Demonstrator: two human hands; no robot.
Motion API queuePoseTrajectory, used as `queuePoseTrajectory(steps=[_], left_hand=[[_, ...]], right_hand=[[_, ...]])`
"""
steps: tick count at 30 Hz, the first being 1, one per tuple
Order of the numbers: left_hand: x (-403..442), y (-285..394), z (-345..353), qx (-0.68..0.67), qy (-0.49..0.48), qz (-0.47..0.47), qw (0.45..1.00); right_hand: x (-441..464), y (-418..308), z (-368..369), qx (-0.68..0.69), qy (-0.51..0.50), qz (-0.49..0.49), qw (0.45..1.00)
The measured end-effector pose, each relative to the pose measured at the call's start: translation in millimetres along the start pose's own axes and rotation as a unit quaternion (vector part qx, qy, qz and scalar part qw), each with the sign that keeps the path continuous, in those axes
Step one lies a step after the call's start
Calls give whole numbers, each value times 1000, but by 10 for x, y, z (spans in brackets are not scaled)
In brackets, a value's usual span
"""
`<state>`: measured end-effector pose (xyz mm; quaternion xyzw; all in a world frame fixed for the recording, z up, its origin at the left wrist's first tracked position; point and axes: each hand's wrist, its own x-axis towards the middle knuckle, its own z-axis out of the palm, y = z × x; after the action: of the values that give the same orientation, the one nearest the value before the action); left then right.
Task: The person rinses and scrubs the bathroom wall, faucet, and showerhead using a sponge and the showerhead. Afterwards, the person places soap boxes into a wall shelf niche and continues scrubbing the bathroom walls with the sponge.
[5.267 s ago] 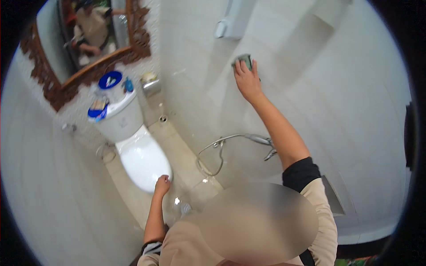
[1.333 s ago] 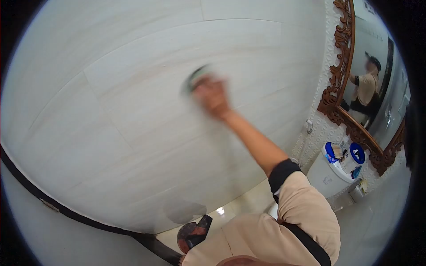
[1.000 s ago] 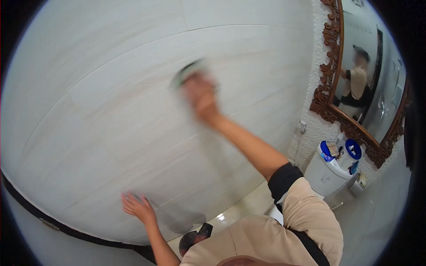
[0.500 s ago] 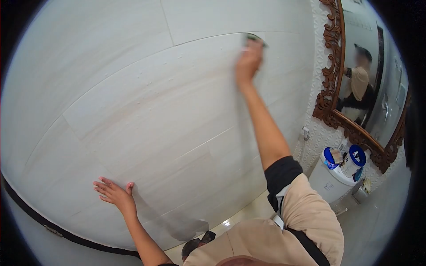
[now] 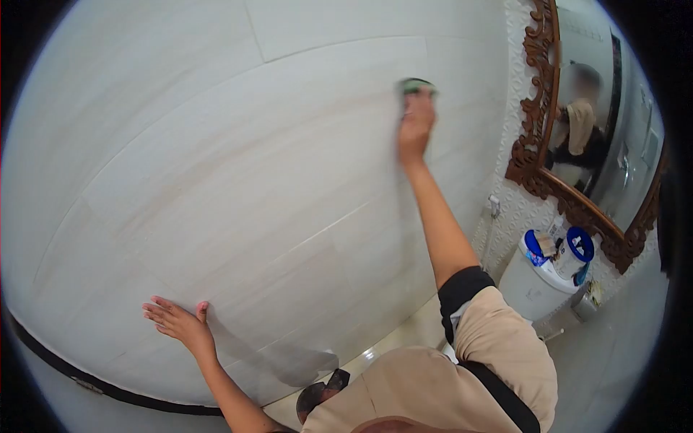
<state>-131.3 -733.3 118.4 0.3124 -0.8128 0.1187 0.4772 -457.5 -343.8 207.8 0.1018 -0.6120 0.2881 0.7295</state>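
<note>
My right hand (image 5: pixel 416 128) is raised against the pale tiled wall (image 5: pixel 253 180), fingers closed over a green scouring pad (image 5: pixel 417 85). Motion blurs the pad and fingertips, and most of the pad is hidden under them. Lower on the left, my left hand (image 5: pixel 179 322) lies flat at the same wall, fingers stretched and thumb apart, with nothing in it.
At right, a carved wooden mirror frame (image 5: pixel 530 137) hangs on a textured white wall. Below it a white toilet tank (image 5: pixel 530 289) bears containers with blue lids (image 5: pixel 580 244). A dark edge strip (image 5: pixel 123 395) runs along the lower left.
My right hand has moved down the wall with the scouring pad. The left hand stays at the wall. Small wet-looking specks seen earlier on the tiles no longer show clearly.
</note>
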Motion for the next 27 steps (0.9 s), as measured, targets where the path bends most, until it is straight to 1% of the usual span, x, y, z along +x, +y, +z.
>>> queuePoseTrajectory(steps=[1, 2, 3, 5, 6, 7, 8, 9, 10, 11, 12, 14, 15, 16, 17, 18, 19, 20, 21, 23, 24, 25, 26, 27], left_hand=[[7, -16, 7, -6, 9, 11, 1000], [7, -15, 19, -13, 18, 21, 1000], [1, -23, 35, -17, 9, 27, 999], [-2, -49, 65, -13, 22, 28, 999], [0, -42, 66, -17, 17, 33, 999], [-3, -38, 54, -13, 17, 27, 999], [-10, -28, 55, -8, 16, 20, 1000], [-14, -22, 66, -6, 10, 24, 1000], [-7, -23, 70, -5, 7, 22, 1000], [-16, -31, 56, -3, 6, 20, 1000], [-34, -40, 49, 1, 4, 27, 1000], [-28, -64, 75, -8, 12, 38, 999], [-16, -69, 94, -7, 16, 40, 999], [-14, -77, 110, -5, 16, 39, 999], [-21, -80, 117, -3, 14, 36, 999], [-21, -84, 121, -2, 11, 37, 999], [-17, -96, 127, 1, 14, 45, 999], [-29, -98, 141, 2, 17, 52, 999], [-57, -114, 141, 2, 14, 53, 999], [-43, -128, 172, 10, 27, 58, 998], [-30, -108, 181, 12, 27, 58, 998], [-32, -96, 177, 9, 21, 50, 998], [-43, -103, 160, 9, 13, 44, 999], [-57, -118, 162, 15, 10, 48, 999]], right_hand=[[-74, 336, -7, 20, 18, 149, 988], [-270, 639, 47, 0, 34, 230, 973], [-407, 624, -5, -10, 30, 231, 973], [-774, 202, -96, -46, 20, 197, 979], [-933, -179, -227, -38, -28, 164, 985], [-1210, -578, -324, 101, -28, 153, 983], [-1690, -886, -443, 12, -146, 38, 988], [-2164, -1196, -564, -53, -236, -96, 966], [-2210, -1354, -855, 137, -310, -255, 906], [-2294, -1299, -894, 138, -315, -248, 906], [-2383, -1187, -880, 235, -293, -334, 865], [-2182, -995, -920, 171, -399, -347, 831], [-1898, -798, -972, 8, -519, -266, 812], [-2050, -240, -727, 82, -277, -186, 939], [-1859, 40, -671, -188, -319, -89, 925], [-1624, 312, -568, 26, -139, 194, 971], [-1635, 609, -475, 10, -108, 299, 948], [-1606, 722, -474, -7, -75, 399, 914], [-1713, 675, -490, -10, -77, 400, 913], [-1781, -28, -529, -6, -104, 226, 969], [-2061, -498, -548, -109, -283, 119, 945], [-2357, -880, -678, -204, -450, 6, 869], [-2324, -1062, -964, 203, -295, -89, 930], [-2332, -1033, -990, 206, -297, -82, 929]])
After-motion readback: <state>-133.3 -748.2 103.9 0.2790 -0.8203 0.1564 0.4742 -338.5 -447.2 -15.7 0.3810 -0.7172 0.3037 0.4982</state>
